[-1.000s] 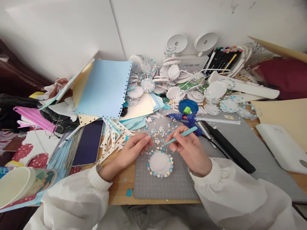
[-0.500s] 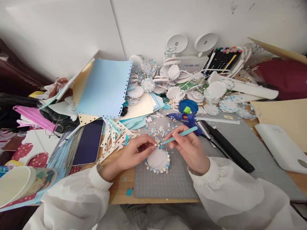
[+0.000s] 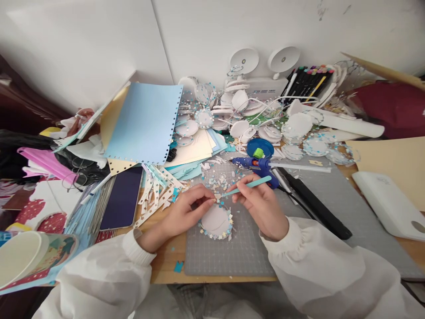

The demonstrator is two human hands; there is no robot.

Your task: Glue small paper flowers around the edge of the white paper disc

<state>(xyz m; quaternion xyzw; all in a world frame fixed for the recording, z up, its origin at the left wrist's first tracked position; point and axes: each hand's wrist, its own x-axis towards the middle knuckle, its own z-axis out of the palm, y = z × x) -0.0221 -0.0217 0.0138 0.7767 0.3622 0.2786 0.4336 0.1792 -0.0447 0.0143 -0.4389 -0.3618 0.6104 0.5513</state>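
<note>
On the grey cutting mat lies a round white disc (image 3: pixel 214 221) edged by a thin ring (image 3: pixel 229 231) of small blue and cream paper stars. My left hand (image 3: pixel 191 208) is closed, thumb and forefinger pinched at the ring's upper left edge. My right hand (image 3: pixel 257 199) grips teal tweezers (image 3: pixel 255 182) like a pen, their tip pointing left just above the ring, close to my left fingertips. A pale star sits by that tip; whether the tweezers pinch it is too small to tell. Loose paper stars (image 3: pixel 215 180) are scattered just beyond both hands.
A blue glue gun (image 3: pixel 257 164) and blue dish (image 3: pixel 260 147) lie beyond my right hand, a black stick-shaped tool (image 3: pixel 315 208) to its right. A phone (image 3: pixel 121 199) and punched paper strips (image 3: pixel 154 195) are at left. Finished-looking star rings (image 3: pixel 204 118) and discs crowd the back.
The tweezers have dipped to a flatter angle and shifted slightly left, their tip moving up a little from the ring. The disc and ring have shifted slightly left; my left hand stays pinched.
</note>
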